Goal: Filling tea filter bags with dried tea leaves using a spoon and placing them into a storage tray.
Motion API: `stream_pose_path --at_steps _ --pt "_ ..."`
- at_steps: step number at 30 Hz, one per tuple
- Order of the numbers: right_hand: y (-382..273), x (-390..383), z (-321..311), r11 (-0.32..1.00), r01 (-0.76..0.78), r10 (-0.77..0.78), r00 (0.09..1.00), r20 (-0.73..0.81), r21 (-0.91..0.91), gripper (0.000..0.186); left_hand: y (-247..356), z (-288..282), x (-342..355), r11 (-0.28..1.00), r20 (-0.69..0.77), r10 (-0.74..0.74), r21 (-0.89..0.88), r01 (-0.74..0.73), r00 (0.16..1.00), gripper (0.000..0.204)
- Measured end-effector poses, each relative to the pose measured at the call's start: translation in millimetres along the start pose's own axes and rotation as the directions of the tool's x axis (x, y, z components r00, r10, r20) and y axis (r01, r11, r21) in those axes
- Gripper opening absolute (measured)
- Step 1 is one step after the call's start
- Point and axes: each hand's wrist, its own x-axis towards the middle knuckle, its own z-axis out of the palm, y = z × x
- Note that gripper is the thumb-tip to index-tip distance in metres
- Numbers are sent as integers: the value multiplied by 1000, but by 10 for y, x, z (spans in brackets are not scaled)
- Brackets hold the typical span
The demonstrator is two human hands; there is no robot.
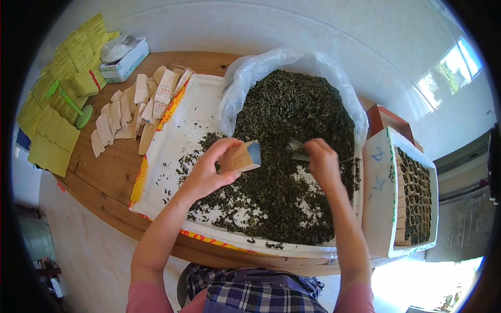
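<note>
My left hand (211,169) grips a small brown paper bag (237,160), its mouth tilted up to the right and showing a bluish inside. My right hand (322,161) is closed on a shiny metal scoop (296,146), its tip in the dark leaves; its exact shape is partly hidden. Under both hands, dried dark leaves (266,201), looking like loose tea, lie across a white foam tray (180,125). They run back into a large heap (292,99) inside a clear plastic bag (237,86) with its mouth spread wide.
Flat paper bags (122,112) lie piled on the wooden table (99,161) at left. Beyond are yellow bundles (55,125), a green plastic stand (83,116) and a small carton (125,62). At right, a white foam box (381,172) holds rows of filled paper bags (412,198).
</note>
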Motion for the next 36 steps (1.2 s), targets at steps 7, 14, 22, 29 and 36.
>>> stream_pose_path --at_steps 7,14,22,29,36 --pt "-123 164 433 820 -379 384 920 79 429 8 -43 53 -29 978 20 -112 -173 114 994 63" --pt "-254 150 121 564 -523 547 816 186 639 7 -51 42 -3 978 -85 -132 -173 116 988 61" --pt "-833 185 -272 923 -168 139 984 107 346 11 -55 68 -24 993 -111 -110 -55 105 988 59" --pt "-1208 184 -165 886 463 -455 867 203 7 33 -33 108 -44 996 -57 -88 -5 88 994 57" --pt "-835 208 -418 976 193 -202 975 -87 -103 19 -58 34 -66 993 -123 -99 -79 89 988 57"
